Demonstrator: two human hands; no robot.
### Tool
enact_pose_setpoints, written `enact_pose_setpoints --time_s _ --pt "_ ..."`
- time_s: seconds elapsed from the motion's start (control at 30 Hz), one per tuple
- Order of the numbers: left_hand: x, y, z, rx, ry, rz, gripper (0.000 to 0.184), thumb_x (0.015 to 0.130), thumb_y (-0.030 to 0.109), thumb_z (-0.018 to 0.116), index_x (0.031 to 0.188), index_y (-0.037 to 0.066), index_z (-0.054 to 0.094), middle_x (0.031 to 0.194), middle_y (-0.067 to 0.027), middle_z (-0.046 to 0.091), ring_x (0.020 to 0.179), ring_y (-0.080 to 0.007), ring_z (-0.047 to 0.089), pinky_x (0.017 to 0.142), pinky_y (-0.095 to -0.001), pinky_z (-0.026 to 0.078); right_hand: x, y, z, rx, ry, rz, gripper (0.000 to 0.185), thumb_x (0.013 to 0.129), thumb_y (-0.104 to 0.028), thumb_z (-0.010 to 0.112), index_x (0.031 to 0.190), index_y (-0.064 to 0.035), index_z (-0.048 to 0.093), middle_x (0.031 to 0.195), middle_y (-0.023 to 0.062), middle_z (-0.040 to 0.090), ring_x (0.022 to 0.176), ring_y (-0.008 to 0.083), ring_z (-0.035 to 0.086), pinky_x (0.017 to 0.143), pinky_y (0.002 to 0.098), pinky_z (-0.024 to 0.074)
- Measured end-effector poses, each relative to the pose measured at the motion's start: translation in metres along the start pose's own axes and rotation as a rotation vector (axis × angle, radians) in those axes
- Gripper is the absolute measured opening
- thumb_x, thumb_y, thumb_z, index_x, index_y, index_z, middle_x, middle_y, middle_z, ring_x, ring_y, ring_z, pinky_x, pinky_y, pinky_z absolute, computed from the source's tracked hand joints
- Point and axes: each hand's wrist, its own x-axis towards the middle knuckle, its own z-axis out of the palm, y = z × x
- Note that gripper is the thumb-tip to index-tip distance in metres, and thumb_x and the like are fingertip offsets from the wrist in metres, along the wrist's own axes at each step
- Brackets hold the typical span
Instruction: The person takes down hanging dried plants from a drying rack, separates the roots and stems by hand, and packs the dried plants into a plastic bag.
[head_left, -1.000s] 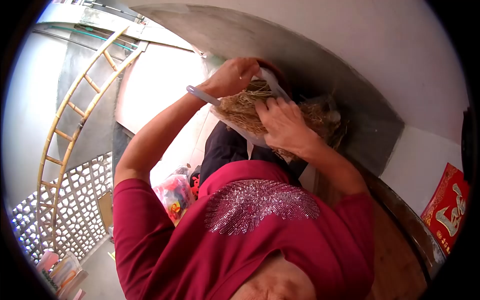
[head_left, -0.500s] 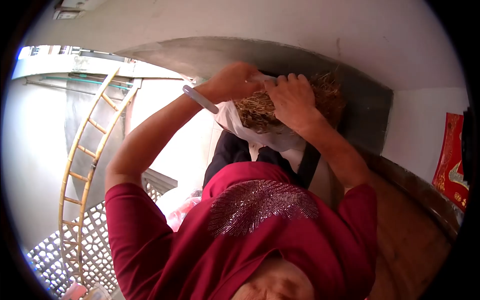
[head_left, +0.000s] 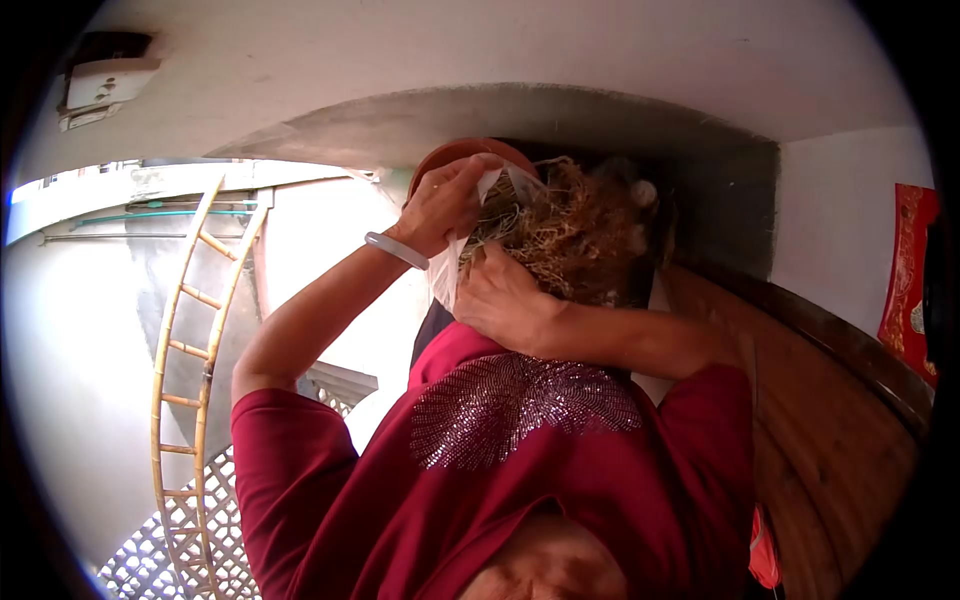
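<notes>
left hand point(head_left: 440, 207) pinched on the plastic bag point(head_left: 444, 276) at its far rim. right hand point(head_left: 508, 302) at the near rim, fingers bent by the dried stalks point(head_left: 585, 232), can't tell if clamped. stalks at bag mouth, spreading right; right edge hidden. reddish-brown pot point(head_left: 452, 153) just behind left hand.

Now has right hand point(head_left: 503, 297) lower, at the near side of plastic bag point(head_left: 444, 275), rather than up over dried stalks point(head_left: 585, 235).
</notes>
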Motion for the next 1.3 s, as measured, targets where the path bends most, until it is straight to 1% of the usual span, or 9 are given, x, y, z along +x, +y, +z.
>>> enact_pose_setpoints --time_s 0.13,0.27,0.37,0.4,0.5,0.53,0.73,0.83,1.3 --pt "0.006 -0.007 -0.015 0.325 -0.145 0.262 0.04 0.097 0.029 0.037 0.124 0.001 0.047 0.056 0.0077 0.034 0.045 -0.0015 0.031 0.042 -0.018 0.026 0.015 0.035 -0.007 0.344 -0.071 -0.099 0.016 0.067 -0.012 0.062 0.082 -0.0071 0.066 0.081 0.0088 0.065 0.079 0.0239 0.063 0.068 0.0395 0.0471" --pt "0.005 0.007 -0.007 0.452 0.053 0.032 0.037 0.096 0.028 0.04 0.117 0.002 0.056 0.066 0.004 0.05 0.054 -0.0038 0.041 0.049 -0.0204 0.036 0.034 0.073 0.044 0.656 0.182 0.012 0.029 0.061 -0.008 0.06 0.089 -0.0024 0.062 0.082 0.0144 0.063 0.082 0.033 0.062 0.071 0.0448 0.0486" --pt "-0.005 0.004 -0.007 0.567 0.008 0.105 0.037 0.095 0.031 0.046 0.113 0.002 0.06 0.077 -0.0029 0.063 0.068 -0.0084 0.054 0.061 -0.0264 0.046 0.039 0.066 0.066 0.442 0.329 -0.024 0.015 0.063 -0.012 0.059 0.075 -0.0035 0.064 0.073 0.011 0.064 0.071 0.027 0.064 0.065 0.0392 0.0498" --pt "-0.005 0.004 -0.008 0.577 0.001 0.11 0.037 0.095 0.031 0.046 0.113 0.003 0.06 0.079 -0.0044 0.064 0.071 -0.0092 0.055 0.065 -0.0276 0.047 0.041 0.054 0.046 0.391 0.113 0.052 0.022 0.064 -0.015 0.062 0.082 -0.0033 0.063 0.073 0.0114 0.064 0.07 0.0278 0.063 0.066 0.0403 0.0499" --pt "0.001 -0.006 -0.013 0.702 -0.052 0.315 0.035 0.095 0.03 0.046 0.108 0.002 0.062 0.077 -0.007 0.064 0.071 -0.0098 0.056 0.065 -0.0276 0.048 0.071 0.053 0.094 0.281 0.533 0.015 0.026 0.067 -0.021 0.063 0.089 -0.0062 0.062 0.084 0.0122 0.064 0.078 0.0259 0.063 0.067 0.0412 0.0497" --pt "0.001 -0.008 -0.013 0.756 -0.067 0.409 0.035 0.095 0.03 0.046 0.105 0.001 0.063 0.075 -0.0076 0.064 0.07 -0.0097 0.056 0.063 -0.0271 0.048 0.071 0.065 0.1 0.938 0.547 0.115 0.029 0.071 -0.025 0.063 0.095 -0.0096 0.061 0.096 0.0122 0.062 0.089 0.0257 0.061 0.072 0.0429 0.0487" --pt "-0.008 -0.007 -0.01 0.931 -0.105 0.235 0.032 0.095 0.025 0.045 0.102 -0.001 0.063 0.082 -0.0154 0.065 0.072 -0.0156 0.062 0.063 -0.0301 0.05 0.074 0.086 0.121 0.461 0.403 0.087 0.031 0.074 -0.024 0.061 0.103 -0.0112 0.058 0.103 0.0119 0.059 0.096 0.0282 0.058 0.079 0.0426 0.0469" --pt "-0.017 -0.016 0.0 0.822 -0.155 0.62 0.031 0.095 0.024 0.046 0.102 -0.002 0.062 0.079 -0.0159 0.065 0.068 -0.0155 0.062 0.06 -0.03 0.05 0.039 0.072 0.06 0.497 0.127 0.084 0.033 0.074 -0.02 0.06 0.105 -0.011 0.056 0.101 0.0116 0.06 0.096 0.0301 0.058 0.082 0.0414 0.0457" --pt "-0.054 -0.031 0.002 0.463 0.455 0.443 0.037 0.096 0.028 0.044 0.107 -0.002 0.062 0.057 0.0059 0.042 0.052 -0.0021 0.038 0.045 -0.0206 0.03 0.003 0.082 -0.012 0.096 0.079 -0.169 0.028 0.058 -0.008 0.063 0.086 -0.0056 0.057 0.08 0.0099 0.058 0.08 0.0259 0.058 0.073 0.0378 0.0446"
